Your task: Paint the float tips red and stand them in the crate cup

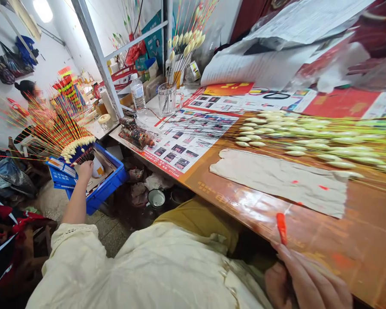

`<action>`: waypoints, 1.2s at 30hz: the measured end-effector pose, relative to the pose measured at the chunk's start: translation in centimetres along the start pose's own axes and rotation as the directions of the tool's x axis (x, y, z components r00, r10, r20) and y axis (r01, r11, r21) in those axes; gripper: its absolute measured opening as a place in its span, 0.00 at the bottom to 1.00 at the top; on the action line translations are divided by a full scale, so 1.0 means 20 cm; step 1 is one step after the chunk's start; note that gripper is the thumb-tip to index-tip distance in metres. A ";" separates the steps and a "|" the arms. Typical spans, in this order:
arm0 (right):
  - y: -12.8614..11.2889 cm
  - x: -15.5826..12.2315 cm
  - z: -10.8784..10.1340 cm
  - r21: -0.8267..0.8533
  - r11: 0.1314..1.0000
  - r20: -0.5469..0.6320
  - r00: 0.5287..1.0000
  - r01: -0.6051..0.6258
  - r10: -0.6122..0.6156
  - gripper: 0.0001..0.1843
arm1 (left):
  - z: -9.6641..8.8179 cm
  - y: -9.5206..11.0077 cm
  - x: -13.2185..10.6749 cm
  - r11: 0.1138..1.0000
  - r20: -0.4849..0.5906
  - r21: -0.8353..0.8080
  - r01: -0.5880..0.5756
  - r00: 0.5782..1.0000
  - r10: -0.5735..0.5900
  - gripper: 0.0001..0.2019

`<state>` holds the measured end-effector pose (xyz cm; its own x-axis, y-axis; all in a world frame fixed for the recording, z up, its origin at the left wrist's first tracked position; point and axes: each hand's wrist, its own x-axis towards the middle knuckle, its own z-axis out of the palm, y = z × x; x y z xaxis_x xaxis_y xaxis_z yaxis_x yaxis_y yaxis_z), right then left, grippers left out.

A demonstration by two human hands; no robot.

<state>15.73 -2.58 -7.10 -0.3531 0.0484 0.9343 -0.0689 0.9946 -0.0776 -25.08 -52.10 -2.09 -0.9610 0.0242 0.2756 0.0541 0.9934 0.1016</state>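
Note:
My left hand rises at the left, closed around the dark lower stems of a fanned bundle of fishing floats, which have cream bulbs and striped red, yellow and black tips. Below it stands a blue plastic crate. My right hand sits at the bottom right over the wooden table edge, its fingers pinching a thin stick with an orange-red tip. Further up the table, many cream-bulbed floats with green stems lie side by side beyond a frayed beige cloth.
A glass jug of thin sticks and a water bottle stand at the back, beside printed paper sheets. Another upright bunch of floats rises behind them. A seated person is at the far left. Bowls sit on the floor.

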 end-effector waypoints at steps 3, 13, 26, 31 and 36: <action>0.01 -0.01 0.00 0.003 1.000 0.005 1.000 -0.012 0.012 0.34 | 0.01 -0.03 -0.05 0.993 0.020 -0.058 0.103 0.995 -0.102 0.20; 0.00 -0.01 -0.01 0.029 0.999 0.011 0.999 -0.037 0.036 0.35 | -0.04 -0.13 0.00 0.888 0.039 -0.290 0.358 0.931 -0.363 0.30; -0.01 -0.02 -0.01 0.095 0.992 0.008 0.997 -0.081 0.081 0.38 | -0.13 -0.08 -0.05 0.931 -0.178 -0.085 0.355 0.914 -0.365 0.23; -0.02 -0.04 -0.01 0.108 0.988 0.021 0.994 -0.111 0.109 0.38 | -0.27 -0.01 -0.05 0.957 -0.270 0.044 0.288 0.925 -0.267 0.22; -0.04 -0.05 -0.02 0.147 0.973 0.028 0.984 -0.179 0.177 0.40 | -0.44 0.06 0.00 0.957 -0.322 0.120 0.264 0.922 -0.214 0.21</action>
<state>16.43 -3.37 -7.84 -0.3853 0.2213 0.8958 -0.1405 0.9454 -0.2940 -22.58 -51.87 6.38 -0.8102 -0.2269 0.5405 -0.2349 0.9704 0.0553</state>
